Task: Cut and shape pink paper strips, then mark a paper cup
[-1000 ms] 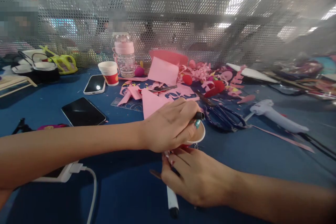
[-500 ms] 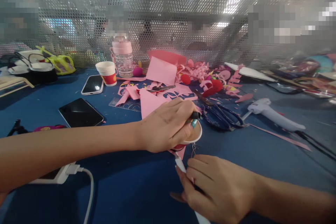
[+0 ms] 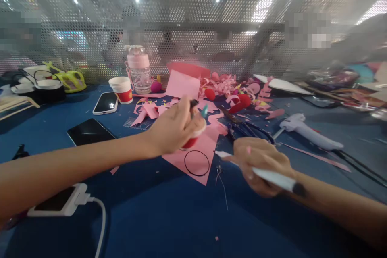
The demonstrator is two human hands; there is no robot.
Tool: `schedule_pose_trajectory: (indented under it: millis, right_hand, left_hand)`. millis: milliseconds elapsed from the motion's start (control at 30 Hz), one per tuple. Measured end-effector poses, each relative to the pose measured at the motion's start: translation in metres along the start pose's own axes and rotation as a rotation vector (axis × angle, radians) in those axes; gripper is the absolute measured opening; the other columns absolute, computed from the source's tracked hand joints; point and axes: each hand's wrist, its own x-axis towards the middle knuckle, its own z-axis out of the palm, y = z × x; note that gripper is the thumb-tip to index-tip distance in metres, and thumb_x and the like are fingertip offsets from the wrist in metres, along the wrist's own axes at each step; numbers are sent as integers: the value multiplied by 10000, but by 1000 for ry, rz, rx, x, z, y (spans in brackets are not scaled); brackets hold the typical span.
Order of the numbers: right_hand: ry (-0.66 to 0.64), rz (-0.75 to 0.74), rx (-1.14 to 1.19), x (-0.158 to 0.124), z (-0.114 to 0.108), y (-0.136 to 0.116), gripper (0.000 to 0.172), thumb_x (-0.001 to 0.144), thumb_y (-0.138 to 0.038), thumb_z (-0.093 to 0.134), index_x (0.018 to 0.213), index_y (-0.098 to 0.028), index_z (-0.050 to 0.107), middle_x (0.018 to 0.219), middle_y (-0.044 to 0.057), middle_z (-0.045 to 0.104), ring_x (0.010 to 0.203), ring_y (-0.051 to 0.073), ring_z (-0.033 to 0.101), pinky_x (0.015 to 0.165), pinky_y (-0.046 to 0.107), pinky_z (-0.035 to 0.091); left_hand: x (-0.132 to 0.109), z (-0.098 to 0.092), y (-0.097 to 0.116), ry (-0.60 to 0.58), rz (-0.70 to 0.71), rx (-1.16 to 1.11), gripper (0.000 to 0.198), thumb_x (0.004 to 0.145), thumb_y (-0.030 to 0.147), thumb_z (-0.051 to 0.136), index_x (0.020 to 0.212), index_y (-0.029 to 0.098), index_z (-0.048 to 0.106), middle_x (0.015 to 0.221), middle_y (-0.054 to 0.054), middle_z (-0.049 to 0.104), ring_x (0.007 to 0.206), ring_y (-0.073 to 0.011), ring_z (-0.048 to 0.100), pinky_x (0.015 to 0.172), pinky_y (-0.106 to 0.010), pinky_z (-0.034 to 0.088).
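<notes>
My left hand (image 3: 172, 129) is closed around a red-and-white paper cup (image 3: 191, 142), with a black marker cap (image 3: 194, 104) also between its fingers. A sheet of pink paper (image 3: 208, 139) lies below, bearing a black drawn circle (image 3: 196, 163) just in front of the cup. To the right of the sheet, my right hand (image 3: 261, 161) grips a white marker (image 3: 273, 178), its bare tip pointing left toward the paper. Whether the cup touches the paper is hard to make out.
Blue-handled scissors (image 3: 246, 129) and a glue gun (image 3: 311, 131) lie to the right. Pink paper scraps (image 3: 223, 82) pile up at the back, near a bottle (image 3: 138, 68) and stacked cups (image 3: 121, 89). Two phones (image 3: 105, 102) lie left; a white cable (image 3: 102, 217) runs along the front.
My left hand has moved back and left with the cup, exposing the drawn circle. My right hand has lifted the marker away and shifted farther back and right.
</notes>
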Motion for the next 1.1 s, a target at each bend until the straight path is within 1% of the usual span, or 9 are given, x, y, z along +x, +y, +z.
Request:
schedule_pose_trajectory:
  millis: [167, 300, 400, 533, 600, 667, 800, 1000, 1100]
  right_hand:
    - [20, 289, -143, -11, 11, 11, 189, 820, -89, 438, 962, -186, 518, 696, 30, 604, 559, 121, 536, 520, 260, 462]
    - [3, 344, -136, -14, 9, 14, 242, 818, -75, 470, 1018, -198, 529, 871, 63, 642, 740, 151, 579, 717, 326, 480]
    - [6, 482, 61, -17, 5, 13, 213, 863, -183, 413, 1029, -197, 546, 889, 72, 629, 774, 172, 587, 719, 338, 474]
    - [247, 671, 323, -22, 4, 15, 333, 901, -350, 316, 975, -204, 606, 820, 52, 614, 710, 170, 593, 673, 325, 469]
    - [345, 745, 353, -21, 4, 15, 330, 905, -349, 333, 935, -201, 626, 779, 42, 610, 670, 157, 588, 640, 309, 464]
    - [410, 793, 371, -18, 4, 13, 242, 893, -304, 400, 936, -202, 615, 736, 29, 604, 628, 144, 581, 571, 283, 464]
    - [539, 802, 543, -13, 1, 6, 105, 856, -220, 491, 938, -220, 556, 694, 2, 594, 549, 133, 571, 455, 260, 475]
    - [518, 788, 689, -15, -3, 2, 113, 870, -242, 465, 853, -201, 569, 702, 12, 580, 490, 114, 545, 356, 233, 456]
    - [463, 819, 670, -17, -2, 3, 120, 879, -228, 456, 845, -194, 566, 641, -9, 541, 493, 94, 518, 395, 220, 471]
  left_hand:
    - [10, 4, -31, 85, -127, 162, 49, 867, 225, 357, 855, 178, 353, 793, -72, 548, 776, -216, 568, 675, -356, 454]
    - [8, 3, -34, 64, -122, 215, 74, 869, 247, 358, 836, 181, 351, 779, -70, 557, 749, -214, 566, 654, -350, 461]
    - [7, -1, -31, 68, -61, 274, 74, 870, 245, 367, 866, 172, 361, 797, -77, 571, 792, -221, 575, 674, -351, 470]
    - [8, -6, -30, 156, 78, 600, 152, 840, 265, 447, 908, 137, 401, 1003, -176, 575, 1010, -321, 509, 815, -499, 410]
    - [6, -6, -29, 278, 261, 774, 189, 816, 289, 492, 906, 137, 423, 1137, -207, 524, 1094, -359, 441, 881, -573, 326]
    - [0, -2, -27, 336, 513, 821, 185, 809, 301, 506, 895, 152, 438, 1119, -181, 543, 1034, -326, 484, 846, -529, 368]
    - [-14, 17, -18, 119, 597, 627, 107, 848, 250, 413, 852, 144, 425, 746, -93, 585, 679, -226, 539, 562, -359, 440]
    - [-21, 37, -19, -136, 198, 359, 137, 895, 255, 312, 833, 163, 392, 684, -42, 527, 600, -163, 514, 517, -288, 467]
    - [-21, 38, -23, -193, 183, 309, 142, 895, 271, 305, 848, 161, 382, 700, -45, 517, 611, -168, 511, 532, -304, 473]
